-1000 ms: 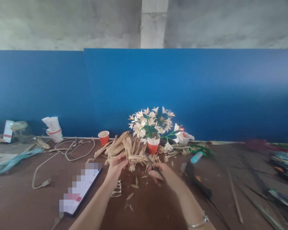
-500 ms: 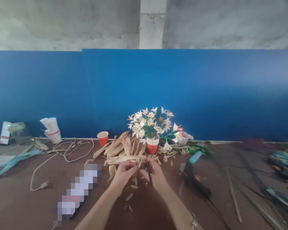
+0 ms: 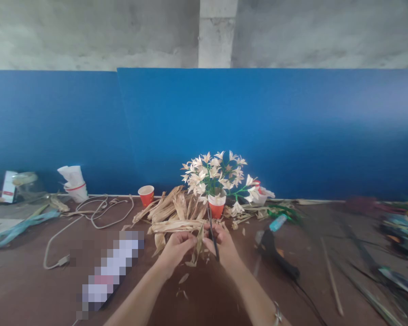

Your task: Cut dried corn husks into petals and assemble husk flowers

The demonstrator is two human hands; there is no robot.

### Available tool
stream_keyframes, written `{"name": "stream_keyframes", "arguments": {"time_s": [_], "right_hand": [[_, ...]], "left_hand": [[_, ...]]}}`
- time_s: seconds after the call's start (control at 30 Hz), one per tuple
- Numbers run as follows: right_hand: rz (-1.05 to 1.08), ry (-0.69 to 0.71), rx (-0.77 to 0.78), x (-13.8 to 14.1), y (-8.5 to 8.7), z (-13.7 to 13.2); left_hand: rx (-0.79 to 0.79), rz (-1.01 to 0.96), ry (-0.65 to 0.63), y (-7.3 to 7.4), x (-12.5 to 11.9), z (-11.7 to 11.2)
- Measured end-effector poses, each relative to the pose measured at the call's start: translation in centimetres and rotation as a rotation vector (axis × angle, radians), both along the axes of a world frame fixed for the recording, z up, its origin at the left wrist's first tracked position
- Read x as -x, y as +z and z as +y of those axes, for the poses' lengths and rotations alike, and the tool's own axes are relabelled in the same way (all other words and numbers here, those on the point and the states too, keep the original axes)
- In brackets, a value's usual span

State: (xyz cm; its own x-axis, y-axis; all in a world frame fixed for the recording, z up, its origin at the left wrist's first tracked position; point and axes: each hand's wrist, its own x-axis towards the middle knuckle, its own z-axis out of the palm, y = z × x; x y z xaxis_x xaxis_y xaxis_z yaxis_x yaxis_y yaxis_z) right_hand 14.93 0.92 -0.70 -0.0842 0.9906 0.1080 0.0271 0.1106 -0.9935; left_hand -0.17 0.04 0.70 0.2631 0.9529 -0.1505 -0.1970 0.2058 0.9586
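My left hand (image 3: 178, 248) pinches the edge of a narrow dry corn husk piece (image 3: 200, 240), which stands upright between my two hands. In my right hand (image 3: 223, 244) is a slim dark tool (image 3: 214, 240), its long thin end pointing away from me; I cannot tell whether it is scissors or tweezers. Right-hand fingertips are close to the husk piece, but contact is unclear. Just beyond my hands lies a pile of dry corn husks (image 3: 172, 210). Small husk scraps (image 3: 183, 278) lie on the table below. Behind, white husk flowers (image 3: 199, 176) on green stems stand in a red paper cup (image 3: 216, 210).
An empty red cup (image 3: 146, 195) stands left of the pile. A white cable (image 3: 104, 222) and a blurred-out flat object (image 3: 114, 271) lie leftward. To the right are a black glue gun (image 3: 275, 256), a thin stick (image 3: 332, 276) and clutter. A blue panel (image 3: 204, 117) rises behind.
The husk piece is now more upright between my hands. My right hand and the dark tool have shifted slightly right, and the gap between my hands is a little wider.
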Motion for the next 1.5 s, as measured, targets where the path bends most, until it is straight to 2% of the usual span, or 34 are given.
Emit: {"name": "stream_keyframes", "arguments": {"time_s": [0.23,0.47,0.57,0.63,0.73,0.87,0.97,1.1,1.23,1.37,1.5], "right_hand": [[-0.177,-0.159,-0.225,-1.8,-0.5,1.1],[-0.671,-0.401,-0.195,-3.7,-0.3,0.9],[-0.741,-0.434,-0.255,-3.3,-0.2,0.5],[-0.639,-0.413,-0.266,-2.6,0.0,0.2],[-0.351,-0.276,-0.231,-1.1,0.1,-0.2],[-0.083,-0.057,-0.151,0.3,-0.4,-0.2],[0.016,0.003,-0.074,0.4,-0.7,-0.1],[0.082,-0.023,0.034,0.0,-0.3,0.0],[0.107,-0.006,0.042,-0.3,0.1,0.1],[0.011,0.067,-0.067,-0.1,-0.5,0.1],[-0.086,0.096,-0.179,0.2,-1.0,-0.2]], "left_hand": [[-0.104,0.062,0.103,-0.4,1.0,0.9],[-0.121,0.024,0.19,0.4,0.9,0.7],[-0.164,0.107,0.245,-0.2,0.6,0.9],[-0.223,0.165,0.273,-0.7,0.2,1.0],[-0.274,0.193,0.289,-1.4,-0.2,1.1],[-0.191,0.143,0.257,-1.4,-0.8,0.7],[-0.098,0.076,0.236,-0.8,-0.9,0.3],[-0.034,-0.043,0.136,-0.4,-0.8,0.0],[-0.012,-0.135,0.019,-0.8,-0.7,0.0],[-0.029,-0.015,0.029,-1.3,-0.7,0.3],[-0.127,0.181,0.098,-1.3,-0.6,0.5]]}}
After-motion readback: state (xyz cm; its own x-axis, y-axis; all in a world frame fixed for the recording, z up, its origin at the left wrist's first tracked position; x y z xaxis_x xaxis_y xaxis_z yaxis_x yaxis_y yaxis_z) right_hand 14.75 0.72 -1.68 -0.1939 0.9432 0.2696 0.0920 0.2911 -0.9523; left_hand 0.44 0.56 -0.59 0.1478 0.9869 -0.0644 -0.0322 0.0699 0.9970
